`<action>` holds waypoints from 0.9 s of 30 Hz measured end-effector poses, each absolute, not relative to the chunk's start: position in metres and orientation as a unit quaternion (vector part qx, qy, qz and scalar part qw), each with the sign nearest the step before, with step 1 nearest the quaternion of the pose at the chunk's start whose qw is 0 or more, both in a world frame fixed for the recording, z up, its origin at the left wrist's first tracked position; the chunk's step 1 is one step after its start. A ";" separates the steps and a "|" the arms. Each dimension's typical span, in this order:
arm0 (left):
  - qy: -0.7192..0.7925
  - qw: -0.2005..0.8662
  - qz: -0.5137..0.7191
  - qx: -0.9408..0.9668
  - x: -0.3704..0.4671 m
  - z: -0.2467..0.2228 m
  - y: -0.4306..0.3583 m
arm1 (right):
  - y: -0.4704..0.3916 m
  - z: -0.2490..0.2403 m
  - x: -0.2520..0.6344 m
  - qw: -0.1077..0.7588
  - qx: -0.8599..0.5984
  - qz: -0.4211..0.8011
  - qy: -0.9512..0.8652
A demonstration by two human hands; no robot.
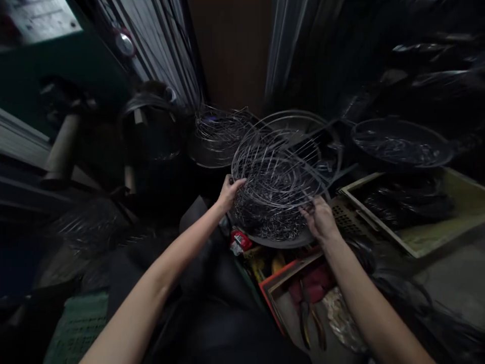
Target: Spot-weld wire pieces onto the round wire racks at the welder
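Note:
Both hands grip the near rim of a round wire fan guard (265, 146), made of rings and spokes and held tilted. My left hand (229, 193) is closed around its left edge, thumb on top. At the lower right edge, my right hand (319, 216) is closed on the same rim. Beneath the guard is a wide round basin (282, 242) filled with a tangle of short bent metal wire pieces (273, 220). Part of the basin is hidden behind the guard.
Another pan (212, 163) with loose wire stands behind on the left. An orange-edged tray (278, 273) below holds pliers (308, 323). To the right are a yellowish crate (428, 245) with black bags and a dark round tub (397, 144). A green crate (81, 318) sits at lower left.

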State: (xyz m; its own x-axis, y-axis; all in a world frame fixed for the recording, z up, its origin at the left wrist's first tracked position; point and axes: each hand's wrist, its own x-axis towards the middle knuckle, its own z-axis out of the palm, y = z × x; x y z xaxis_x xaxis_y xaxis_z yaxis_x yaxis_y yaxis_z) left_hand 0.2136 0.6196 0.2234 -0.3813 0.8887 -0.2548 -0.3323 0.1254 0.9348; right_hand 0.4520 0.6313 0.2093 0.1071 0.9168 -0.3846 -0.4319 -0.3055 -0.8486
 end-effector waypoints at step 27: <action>0.557 0.526 0.617 0.181 0.216 0.205 0.623 | 0.654 0.216 0.465 0.472 -0.523 0.506 -0.497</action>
